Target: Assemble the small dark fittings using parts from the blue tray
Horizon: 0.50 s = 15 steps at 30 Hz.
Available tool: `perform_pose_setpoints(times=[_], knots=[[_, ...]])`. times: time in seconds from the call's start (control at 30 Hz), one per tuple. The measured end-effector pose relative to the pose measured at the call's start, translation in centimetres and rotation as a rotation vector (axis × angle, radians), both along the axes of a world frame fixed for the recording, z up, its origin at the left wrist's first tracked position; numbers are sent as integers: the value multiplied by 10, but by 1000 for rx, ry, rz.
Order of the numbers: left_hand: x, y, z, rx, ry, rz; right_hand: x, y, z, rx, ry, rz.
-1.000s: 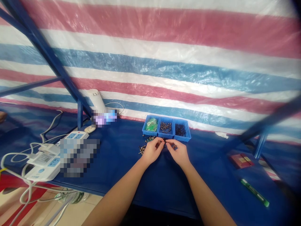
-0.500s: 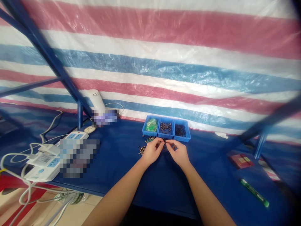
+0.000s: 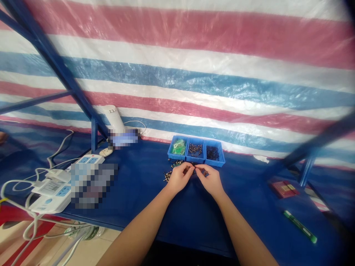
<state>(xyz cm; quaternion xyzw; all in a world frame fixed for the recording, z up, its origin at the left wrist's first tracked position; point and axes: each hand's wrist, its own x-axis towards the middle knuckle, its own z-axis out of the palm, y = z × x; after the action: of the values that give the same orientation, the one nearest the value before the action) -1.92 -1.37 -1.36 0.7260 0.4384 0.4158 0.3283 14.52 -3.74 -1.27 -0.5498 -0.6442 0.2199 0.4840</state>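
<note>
My left hand (image 3: 179, 178) and my right hand (image 3: 210, 179) meet fingertip to fingertip just in front of three blue bins. Both are closed in a pinch around something small and dark, too small and too covered to name. The left bin (image 3: 170, 152) contains green and clear pieces (image 3: 179, 147). Small metal-and-black parts (image 3: 195, 149) lie in the middle bin (image 3: 196, 160). In the right bin (image 3: 216, 163) are dark little pieces (image 3: 213, 152). Beside my left hand, a loose pile of small metallic parts (image 3: 167, 176) rests on the blue tabletop (image 3: 138, 177).
White power strips (image 3: 52, 201) with tangled cables occupy the left side, near a white cylinder (image 3: 114, 119). At the right are a red box (image 3: 285, 189) and a green tube-like item (image 3: 300, 226). Blue metal posts (image 3: 94, 135) frame the table before a striped sheet (image 3: 194, 81).
My hands stay in almost the same place, fingertips still together. A blurred bit of what looks like a hand has appeared at the far left edge.
</note>
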Motion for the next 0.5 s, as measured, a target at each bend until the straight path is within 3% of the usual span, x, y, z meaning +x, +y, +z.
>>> perform_pose_setpoints(times=[0.17,0.5], knots=[[-1,-1,0,-2,-33,-36,0,0,1,-15,20,10],[0,0,-1,77,19,-38,1,4,-1,-211,303,65]])
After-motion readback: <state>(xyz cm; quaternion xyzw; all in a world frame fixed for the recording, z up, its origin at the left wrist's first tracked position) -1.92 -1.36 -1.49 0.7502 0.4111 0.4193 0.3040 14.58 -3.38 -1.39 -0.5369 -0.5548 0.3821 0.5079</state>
